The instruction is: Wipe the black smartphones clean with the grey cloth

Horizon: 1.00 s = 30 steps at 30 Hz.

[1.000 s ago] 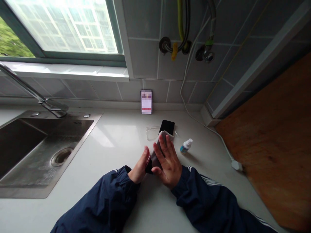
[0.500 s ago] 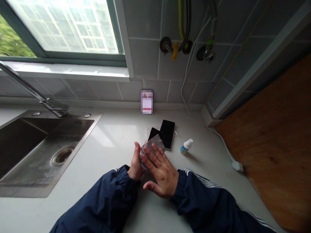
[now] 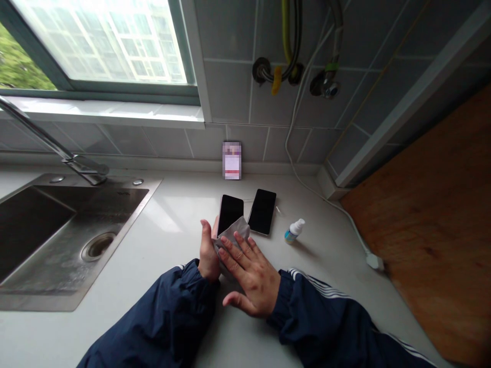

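Sink (image 3: pixel 57 266) is running off the left edge, its tap (image 3: pixel 82 167) partly cut off. The left hand (image 3: pixel 208 254) is clasping the near left edge of a phone (image 3: pixel 230 212) lying on the worktop (image 3: pixel 172 214), its fingers mostly hidden behind it. The right hand (image 3: pixel 251 280) is pressing a cloth (image 3: pixel 232 234) onto the phone's near end, fingers spread flat, covering that part. A second phone (image 3: pixel 262 211) is lying just beside it, then a small bottle (image 3: pixel 294 230), its label unreadable.

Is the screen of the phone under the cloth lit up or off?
Off: the phone shows a plain black face beyond the grey cloth under the right hand.
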Motion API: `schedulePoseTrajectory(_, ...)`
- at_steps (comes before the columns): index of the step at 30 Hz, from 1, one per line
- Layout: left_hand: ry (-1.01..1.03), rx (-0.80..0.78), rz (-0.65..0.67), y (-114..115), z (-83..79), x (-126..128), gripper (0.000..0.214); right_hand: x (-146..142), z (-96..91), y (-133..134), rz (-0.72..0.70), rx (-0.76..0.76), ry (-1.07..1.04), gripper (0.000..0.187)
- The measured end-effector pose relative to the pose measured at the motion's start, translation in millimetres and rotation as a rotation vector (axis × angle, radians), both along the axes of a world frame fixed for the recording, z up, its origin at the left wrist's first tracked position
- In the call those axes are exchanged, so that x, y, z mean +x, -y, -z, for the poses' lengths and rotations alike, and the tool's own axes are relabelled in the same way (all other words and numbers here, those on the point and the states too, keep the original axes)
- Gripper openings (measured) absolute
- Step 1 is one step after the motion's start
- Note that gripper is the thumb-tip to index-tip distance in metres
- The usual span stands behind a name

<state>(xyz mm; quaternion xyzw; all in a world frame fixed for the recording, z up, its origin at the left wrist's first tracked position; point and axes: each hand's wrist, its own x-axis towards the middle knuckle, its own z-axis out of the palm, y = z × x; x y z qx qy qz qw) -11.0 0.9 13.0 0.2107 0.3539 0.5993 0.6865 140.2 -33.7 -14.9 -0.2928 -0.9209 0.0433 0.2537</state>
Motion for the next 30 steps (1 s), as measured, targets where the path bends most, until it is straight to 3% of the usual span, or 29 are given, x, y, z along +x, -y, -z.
schedulePoseTrajectory(10, 0.119, -0.028, 0.091, -2.4, 2.7, -7.7, 0.089, -0.9, -0.8, 1.4, 0.082, 0.004, 0.01, 0.086)
schedulePoseTrajectory(13, 0.113, 0.018, 0.083, -2.3, 5.1, -3.8, 0.081, -0.6, 2.8, -0.3, 0.172, -0.02, -0.049, 0.086)
schedulePoseTrajectory(17, 0.096, 0.048, 0.171, -0.8, 10.5, 3.2, 0.068, 0.6, 8.4, -4.5, 0.282, -0.032, -0.141, 0.086)
schedulePoseTrajectory(24, -0.225, 0.268, 0.273, 2.5, 23.0, 7.4, 0.055, 4.5, 9.5, -13.9, 0.431, -0.028, -0.289, 0.084)
schedulePoseTrajectory(30, -0.37, 0.423, 0.389, 4.6, 10.4, 8.5, 0.054, 11.3, 8.9, -22.1, 0.478, -0.03, -0.323, 0.083)
